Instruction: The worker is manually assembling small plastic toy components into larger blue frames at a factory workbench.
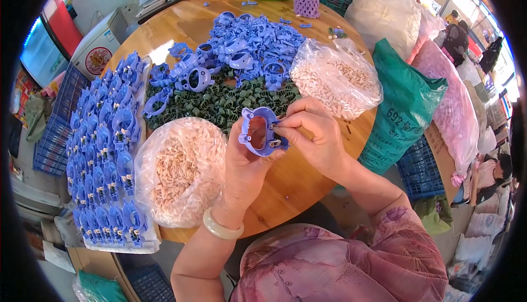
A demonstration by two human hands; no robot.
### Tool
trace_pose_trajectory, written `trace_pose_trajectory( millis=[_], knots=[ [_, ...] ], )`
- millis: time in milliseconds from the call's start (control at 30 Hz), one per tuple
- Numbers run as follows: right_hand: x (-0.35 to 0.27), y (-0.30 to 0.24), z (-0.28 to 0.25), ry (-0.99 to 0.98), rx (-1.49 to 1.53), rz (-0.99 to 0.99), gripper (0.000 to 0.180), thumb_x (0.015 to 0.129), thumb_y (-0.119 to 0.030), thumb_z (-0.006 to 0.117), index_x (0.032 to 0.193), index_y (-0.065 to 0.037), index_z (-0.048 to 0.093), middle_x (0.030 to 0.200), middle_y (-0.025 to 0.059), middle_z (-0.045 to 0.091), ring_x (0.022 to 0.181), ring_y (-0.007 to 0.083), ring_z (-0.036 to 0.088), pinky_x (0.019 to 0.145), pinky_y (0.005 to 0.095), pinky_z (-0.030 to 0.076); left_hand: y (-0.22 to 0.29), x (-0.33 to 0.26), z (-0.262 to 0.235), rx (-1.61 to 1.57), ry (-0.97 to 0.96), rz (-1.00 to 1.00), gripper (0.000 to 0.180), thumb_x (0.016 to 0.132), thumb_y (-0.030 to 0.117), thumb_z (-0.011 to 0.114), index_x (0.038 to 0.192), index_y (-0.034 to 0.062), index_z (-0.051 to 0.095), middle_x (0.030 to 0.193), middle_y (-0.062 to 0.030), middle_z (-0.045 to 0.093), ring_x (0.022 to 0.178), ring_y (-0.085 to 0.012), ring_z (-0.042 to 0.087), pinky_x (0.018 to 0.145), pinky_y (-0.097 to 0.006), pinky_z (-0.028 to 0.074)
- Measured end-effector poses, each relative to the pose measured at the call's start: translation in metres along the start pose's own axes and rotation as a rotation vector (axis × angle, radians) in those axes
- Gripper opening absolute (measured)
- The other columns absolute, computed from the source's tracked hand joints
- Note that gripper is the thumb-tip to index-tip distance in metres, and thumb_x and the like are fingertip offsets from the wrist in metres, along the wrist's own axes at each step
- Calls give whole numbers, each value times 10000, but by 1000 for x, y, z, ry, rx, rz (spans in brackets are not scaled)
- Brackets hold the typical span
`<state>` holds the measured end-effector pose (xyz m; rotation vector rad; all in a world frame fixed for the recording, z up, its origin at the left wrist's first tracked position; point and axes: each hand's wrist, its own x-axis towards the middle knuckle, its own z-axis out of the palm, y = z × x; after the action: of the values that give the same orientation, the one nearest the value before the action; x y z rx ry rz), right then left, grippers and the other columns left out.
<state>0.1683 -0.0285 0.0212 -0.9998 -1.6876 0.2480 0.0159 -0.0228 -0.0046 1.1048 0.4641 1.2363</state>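
Observation:
A blue plastic housing (265,149), an open frame with small lugs on its rim, is upright in the grip of my left hand (245,165), whose fingers wrap its left and lower side. My right hand (318,140) is closed in a pinch at the housing's right side. Between its thumb and forefinger is something small and dark, mostly hidden by the fingertips. Just beyond both hands spreads a heap of dark green small plastic parts (219,104). Beside my left wrist lies a clear plastic bag (145,165) of small cream pieces (178,173).
Behind the green parts rise a pile of small blue parts (263,36) and several loose blue housings (198,78). Rows of blue housings (104,143) stand on a white board at left. Another bag of cream pieces (335,77) lies right, near a green sack (403,104) beside the round wooden table (296,192).

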Motion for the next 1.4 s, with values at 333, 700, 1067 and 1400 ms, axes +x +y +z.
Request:
trace_pose_trajectory(
  millis=[333, 700, 1067, 1400],
  knots=[
    [8, 7, -10, -92, -199, -251, 104, 680, -65, 681, 754, -66, 608, 800, 41, 538, 757, 227, 547, 658, 335, 413, 1, 1, 0, 16, -2, -13, 600, 714, -56, 700, 1225, 43, 402, 1136, -38, 513, 1008, -127, 530, 863, -273, 473],
    [-5, 6, 4, -5, 0, 18, 112, 693, -36, 699, 751, -38, 604, 801, 65, 544, 683, 225, 546, 573, 316, 436, -2, 1, -1, 22, -22, 27, 617, 717, -59, 696, 1243, 31, 387, 1141, -47, 506, 1008, -129, 525, 862, -271, 473],
    [12, 5, -21, -127, 245, 172, 83, 787, -55, 657, 842, 1, 631, 825, 57, 598, 699, 121, 604, 571, 238, 471, -2, 7, -12, -134, -45, -32, 587, 748, -20, 674, 1268, -16, 402, 1195, -91, 518, 1090, -201, 526, 911, -338, 450],
    [35, 30, -27, -478, 816, 784, 339, 869, -267, 582, 1110, -29, 557, 815, 15, 614, 673, 61, 574, 544, 193, 458, 6, 13, -11, -317, -239, -255, 374, 886, 205, 558, 1181, -14, 490, 1084, -119, 584, 1017, -232, 576, 861, -393, 495]
  ],
)
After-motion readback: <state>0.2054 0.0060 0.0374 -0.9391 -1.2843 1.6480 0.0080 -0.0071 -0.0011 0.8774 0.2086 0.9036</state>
